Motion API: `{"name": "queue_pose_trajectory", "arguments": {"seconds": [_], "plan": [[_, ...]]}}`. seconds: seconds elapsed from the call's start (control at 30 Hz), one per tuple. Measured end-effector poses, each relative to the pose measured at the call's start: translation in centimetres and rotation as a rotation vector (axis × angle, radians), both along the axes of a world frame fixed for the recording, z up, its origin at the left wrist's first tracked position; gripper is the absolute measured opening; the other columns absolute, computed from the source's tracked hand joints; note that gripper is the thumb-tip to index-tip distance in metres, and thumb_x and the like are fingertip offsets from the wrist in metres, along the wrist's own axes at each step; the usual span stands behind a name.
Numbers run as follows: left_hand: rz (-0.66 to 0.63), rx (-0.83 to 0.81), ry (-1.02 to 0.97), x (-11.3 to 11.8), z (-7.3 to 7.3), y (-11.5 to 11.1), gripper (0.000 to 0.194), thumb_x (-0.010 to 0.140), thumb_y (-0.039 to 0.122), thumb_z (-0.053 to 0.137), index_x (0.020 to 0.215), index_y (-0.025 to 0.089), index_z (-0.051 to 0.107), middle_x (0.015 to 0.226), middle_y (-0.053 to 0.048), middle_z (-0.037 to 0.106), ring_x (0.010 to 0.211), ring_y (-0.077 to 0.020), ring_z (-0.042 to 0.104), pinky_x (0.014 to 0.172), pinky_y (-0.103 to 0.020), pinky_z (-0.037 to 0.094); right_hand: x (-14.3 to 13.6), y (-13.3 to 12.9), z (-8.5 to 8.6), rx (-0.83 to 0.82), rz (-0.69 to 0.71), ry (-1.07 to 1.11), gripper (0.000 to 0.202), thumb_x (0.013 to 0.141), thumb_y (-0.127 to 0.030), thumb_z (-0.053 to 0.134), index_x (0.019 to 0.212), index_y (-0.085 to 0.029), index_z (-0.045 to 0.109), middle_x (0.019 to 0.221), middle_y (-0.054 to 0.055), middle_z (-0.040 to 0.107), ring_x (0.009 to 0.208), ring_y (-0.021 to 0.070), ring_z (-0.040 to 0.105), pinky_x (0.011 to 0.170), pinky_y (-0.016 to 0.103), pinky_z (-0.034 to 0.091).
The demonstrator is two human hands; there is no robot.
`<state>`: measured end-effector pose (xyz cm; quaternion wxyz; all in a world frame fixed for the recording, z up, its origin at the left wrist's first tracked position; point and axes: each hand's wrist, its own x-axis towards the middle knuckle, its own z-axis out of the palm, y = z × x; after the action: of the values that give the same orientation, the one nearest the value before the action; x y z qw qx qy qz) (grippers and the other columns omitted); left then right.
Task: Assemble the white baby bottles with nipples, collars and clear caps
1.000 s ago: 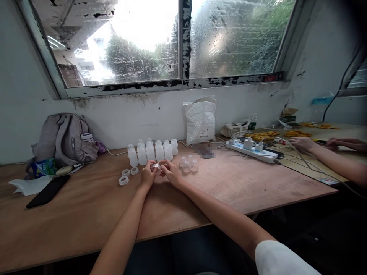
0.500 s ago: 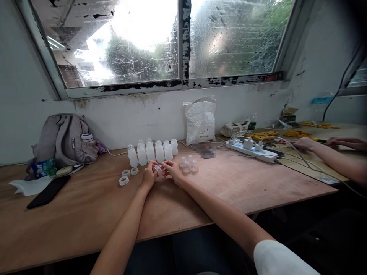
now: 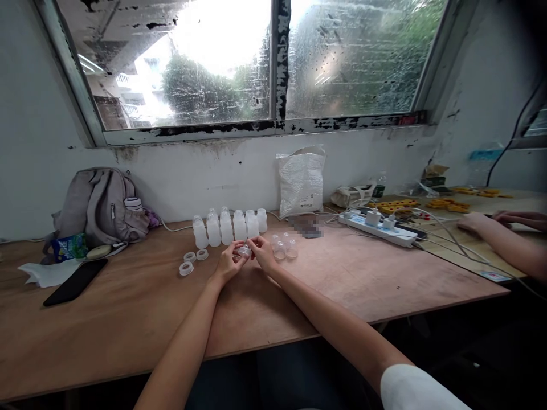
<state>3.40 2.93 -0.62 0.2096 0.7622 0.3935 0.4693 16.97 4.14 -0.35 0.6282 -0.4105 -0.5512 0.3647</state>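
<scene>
My left hand (image 3: 231, 261) is closed round a clear bottle collar ring (image 3: 244, 251), held just above the table. From the right, my right hand (image 3: 262, 253) pinches at the top of the ring, where a clear teat seems to poke through; the fingers partly hide it. To the left lie several loose collar rings (image 3: 186, 268). Several clear teats (image 3: 292, 250) stand on the table right of my right hand. Behind both hands, white baby bottles (image 3: 226, 228) stand in rows, some with teat tops on and some with bare necks.
A grey backpack (image 3: 100, 208), a black phone (image 3: 76, 282) and a white tissue (image 3: 47, 273) are at the left. A white pouch (image 3: 301, 182) leans on the wall. Right of it sits a power strip (image 3: 378, 228) with cables; another person's hand (image 3: 472, 222) works beyond.
Both hands have drawn together round the ring, which has turned more upright with a teat tip showing at its top. The view has shifted slightly.
</scene>
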Motion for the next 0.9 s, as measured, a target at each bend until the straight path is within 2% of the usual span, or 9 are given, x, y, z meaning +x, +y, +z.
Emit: {"name": "queue_pose_trajectory", "arguments": {"seconds": [0.27,0.4,0.47,0.57,0.67,0.77,0.83,0.9], "plan": [[-0.014,0.012,0.003,0.3,0.1,-0.3,0.047,0.066,0.025,0.063,0.111,0.019,0.051,0.098,-0.005,0.062,0.075,-0.0140,0.060,0.060,-0.022,0.050,0.3,-0.1,0.0,0.063,-0.092,-0.128,0.029,0.072,-0.046,0.053,0.069,-0.017,0.054,0.058,0.000,0.055,0.044,0.0111,0.050,0.039,0.022,0.041],[0.068,0.023,-0.012,0.6,-0.1,-0.1,0.039,0.069,0.031,0.063,0.104,0.018,0.054,0.095,-0.005,0.062,0.074,-0.0149,0.059,0.063,-0.025,0.049,0.1,-0.6,0.1,0.114,-0.124,-0.234,0.030,0.074,-0.046,0.051,0.070,-0.017,0.055,0.059,0.001,0.058,0.048,0.0126,0.053,0.042,0.023,0.043],[0.120,0.032,-0.027,0.4,-0.2,0.1,0.036,0.069,0.031,0.062,0.102,0.019,0.055,0.096,-0.006,0.062,0.076,-0.0158,0.059,0.065,-0.025,0.049,0.2,-0.4,0.7,0.154,-0.150,-0.295,0.029,0.076,-0.045,0.049,0.070,-0.017,0.056,0.061,0.002,0.059,0.051,0.0135,0.054,0.045,0.023,0.043],[0.205,0.042,-0.063,0.0,-0.4,0.5,0.035,0.070,0.031,0.062,0.101,0.019,0.053,0.096,-0.006,0.062,0.076,-0.0165,0.059,0.065,-0.026,0.048,0.7,1.5,3.1,0.213,-0.238,-0.389,0.028,0.080,-0.041,0.044,0.074,-0.017,0.056,0.066,0.004,0.060,0.058,0.0150,0.056,0.052,0.025,0.044],[0.285,0.033,-0.113,-0.5,-0.4,0.8,0.034,0.073,0.034,0.058,0.103,0.019,0.050,0.091,-0.006,0.062,0.071,-0.0161,0.060,0.064,-0.026,0.048,1.6,5.1,6.8,0.246,-0.324,-0.520,0.024,0.082,-0.035,0.043,0.079,-0.016,0.057,0.072,0.005,0.062,0.065,0.0165,0.057,0.061,0.028,0.045],[0.357,0.011,-0.170,-0.8,-0.3,1.0,0.035,0.077,0.038,0.052,0.105,0.017,0.049,0.089,-0.007,0.063,0.069,-0.0169,0.060,0.064,-0.028,0.048,2.3,9.3,9.9,0.232,-0.319,-0.719,0.016,0.080,-0.026,0.049,0.078,-0.016,0.060,0.076,0.006,0.062,0.072,0.0175,0.058,0.067,0.030,0.044],[0.398,-0.002,-0.203,-0.9,-0.3,1.1,0.034,0.080,0.040,0.048,0.105,0.017,0.049,0.089,-0.008,0.063,0.072,-0.0182,0.061,0.066,-0.030,0.047,2.6,11.5,11.0,0.191,-0.276,-0.872,0.012,0.080,-0.024,0.053,0.078,-0.015,0.061,0.079,0.006,0.062,0.076,0.0176,0.058,0.071,0.032,0.045],[0.424,-0.008,-0.231,-0.9,-0.3,1.3,0.033,0.082,0.040,0.044,0.105,0.016,0.050,0.088,-0.008,0.064,0.075,-0.0189,0.061,0.067,-0.030,0.047,2.8,13.1,11.1,0.149,-0.229,-1.017,0.016,0.083,-0.026,0.053,0.090,-0.014,0.060,0.092,0.006,0.061,0.083,0.0172,0.057,0.074,0.034,0.046]]}}
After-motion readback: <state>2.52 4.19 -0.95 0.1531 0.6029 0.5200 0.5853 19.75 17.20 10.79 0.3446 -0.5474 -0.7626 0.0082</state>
